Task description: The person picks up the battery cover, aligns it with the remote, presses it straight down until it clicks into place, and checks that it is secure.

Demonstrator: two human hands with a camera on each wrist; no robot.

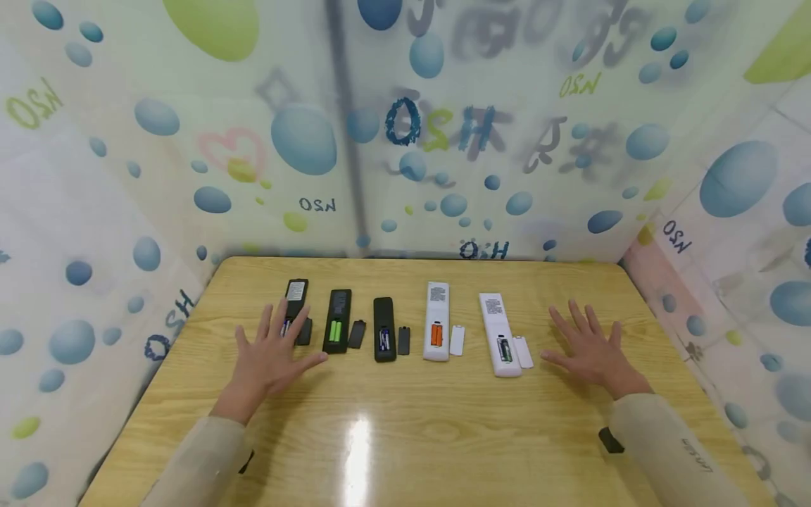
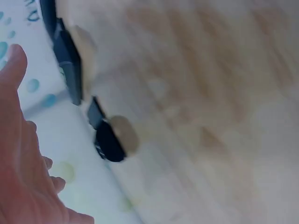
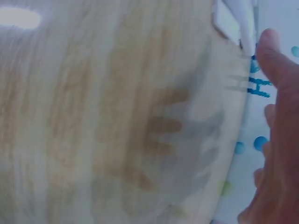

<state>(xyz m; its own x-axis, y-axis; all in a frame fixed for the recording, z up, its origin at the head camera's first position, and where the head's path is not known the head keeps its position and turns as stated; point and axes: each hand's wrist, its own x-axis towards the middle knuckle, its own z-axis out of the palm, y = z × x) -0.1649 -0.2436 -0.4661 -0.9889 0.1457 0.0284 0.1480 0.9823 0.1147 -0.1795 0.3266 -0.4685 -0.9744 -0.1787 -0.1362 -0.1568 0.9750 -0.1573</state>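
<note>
My left hand is spread above the table in front of the leftmost black remote control, partly covering it and its battery cover. To the right lie a black remote with green batteries, a shorter black remote, a white remote with orange batteries and another white remote. All lie back-up with battery bays exposed. Loose covers, such as the white cover, sit beside them. Fingers spread, my right hand hovers right of the last white remote and its cover, holding nothing.
The wooden table meets a patterned curtain along its back edge, with similar patterned walls on both sides. A bright light reflection shows on the front of the tabletop.
</note>
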